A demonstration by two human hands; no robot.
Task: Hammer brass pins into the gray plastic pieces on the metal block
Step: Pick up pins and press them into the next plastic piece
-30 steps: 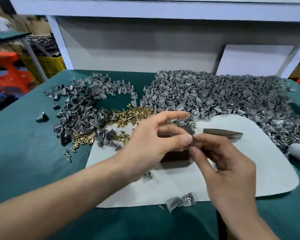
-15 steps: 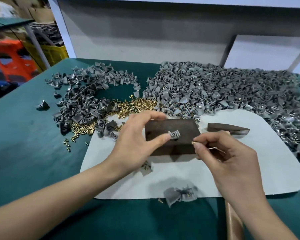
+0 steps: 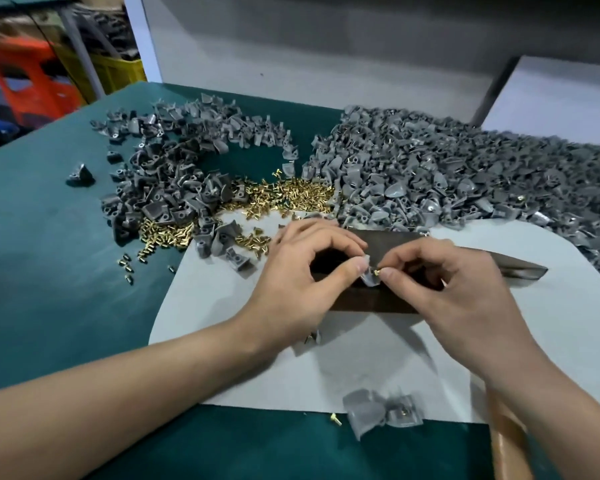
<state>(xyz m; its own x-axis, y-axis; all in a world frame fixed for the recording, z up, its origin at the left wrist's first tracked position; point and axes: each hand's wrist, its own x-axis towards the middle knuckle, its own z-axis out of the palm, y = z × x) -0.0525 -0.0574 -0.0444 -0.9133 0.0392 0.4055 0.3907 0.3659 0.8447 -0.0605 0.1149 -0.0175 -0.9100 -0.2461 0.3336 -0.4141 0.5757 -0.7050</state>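
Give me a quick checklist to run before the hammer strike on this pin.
1. Position of gray piece over metal block: ok, left hand pinches it there.
2. Contact of brass pin with the piece: ok, right hand pinches it against the piece.
3. Pin seated in its hole: cannot tell.
4. Reach to hammer: ok, its head lies just right of the block.
5. Fingertips clear of the strike spot: not ok, both hands crowd the pin.
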